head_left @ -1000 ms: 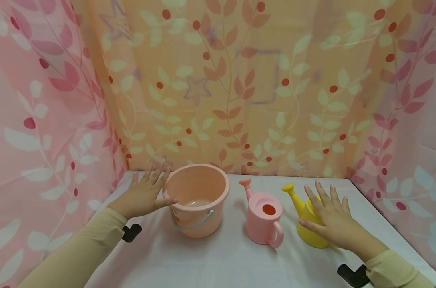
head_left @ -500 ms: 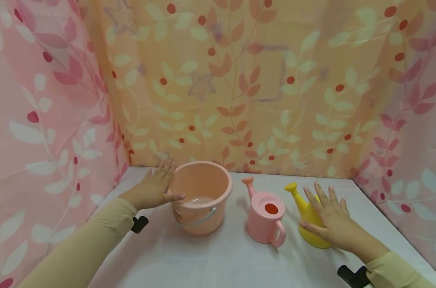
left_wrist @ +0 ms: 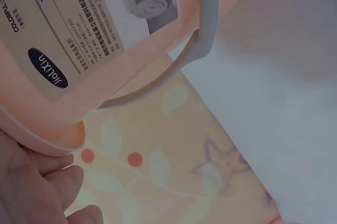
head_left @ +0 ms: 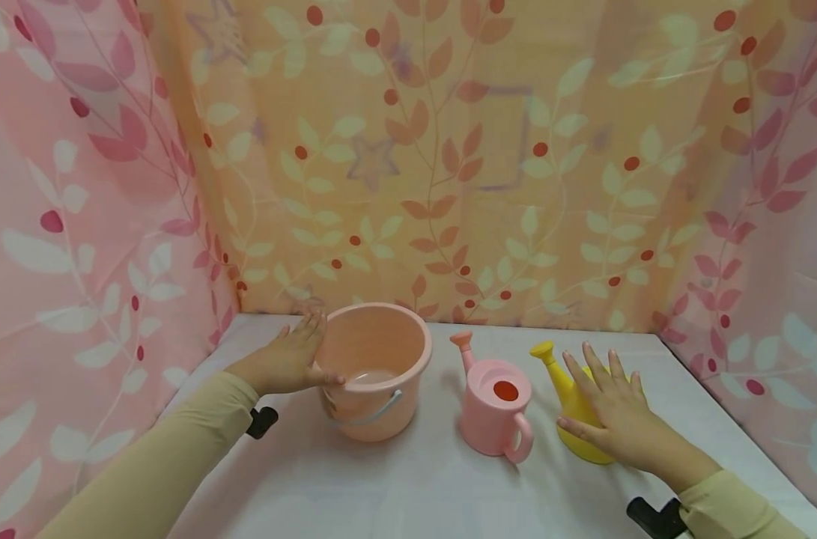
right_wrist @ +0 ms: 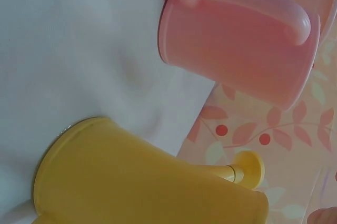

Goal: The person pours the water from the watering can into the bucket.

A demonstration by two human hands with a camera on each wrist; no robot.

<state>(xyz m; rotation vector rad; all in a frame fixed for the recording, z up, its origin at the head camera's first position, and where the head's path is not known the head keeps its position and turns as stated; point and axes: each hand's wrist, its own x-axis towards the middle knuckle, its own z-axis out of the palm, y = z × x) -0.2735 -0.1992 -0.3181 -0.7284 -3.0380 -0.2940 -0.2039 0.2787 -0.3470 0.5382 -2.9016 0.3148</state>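
In the head view my left hand (head_left: 290, 358) is at the left rim of a peach bucket (head_left: 381, 412), with its fingers along the far side and its thumb by the front edge. The left wrist view shows the bent fingertips (left_wrist: 67, 184) right at that rim, beside the bucket's printed label (left_wrist: 79, 29) and grey handle (left_wrist: 208, 19). My right hand (head_left: 617, 419) is spread, palm down, with its fingers apart, and overlaps a yellow watering can (head_left: 576, 408), hiding part of its top. A pink watering can (head_left: 492, 415) stands upright between the bucket and the yellow can.
All of these stand on a white-covered table (head_left: 408, 494). A yellow floral curtain (head_left: 435, 150) hangs behind the table, and pink floral curtains (head_left: 78, 247) close off both sides. A black wrist-camera mount (head_left: 654, 516) sits under the right sleeve.
My left hand has moved right, up to the bucket's rim, and its spread fingers have drawn closer together. My right hand stays spread by the yellow watering can, nearly still.
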